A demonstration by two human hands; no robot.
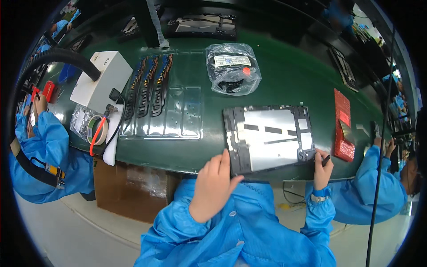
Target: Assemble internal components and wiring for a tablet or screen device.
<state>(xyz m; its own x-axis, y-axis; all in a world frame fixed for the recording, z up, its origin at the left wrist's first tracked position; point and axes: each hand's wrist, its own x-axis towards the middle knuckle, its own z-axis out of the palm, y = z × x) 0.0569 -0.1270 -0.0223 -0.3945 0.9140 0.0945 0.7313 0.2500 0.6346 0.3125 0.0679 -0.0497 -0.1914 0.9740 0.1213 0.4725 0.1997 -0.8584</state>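
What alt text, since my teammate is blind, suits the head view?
A person's left fingers and right fingers hold a black and silver panel by its near corners at a green table. Beyond lies a clear bag; leftward are a white box and a clear tray of black strips.

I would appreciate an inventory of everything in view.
table: 1, green, centre
device panel: 1, black and silver, centre
other panels: several, dark, beyond
tray: 1, clear, left
strips: 3, multicoloured, in tray
bag: 1, clear, beyond panel
box: 1, white, left
hose: 1, black, left
tape roll: 1, cream, left
carton: 1, brown, below
packaging: count unclear, red, right
people: several, blue clothing, both sides
thin item: 1, black, right hand
left hand: 1, bare, at panel
right hand: 1, bare, at panel
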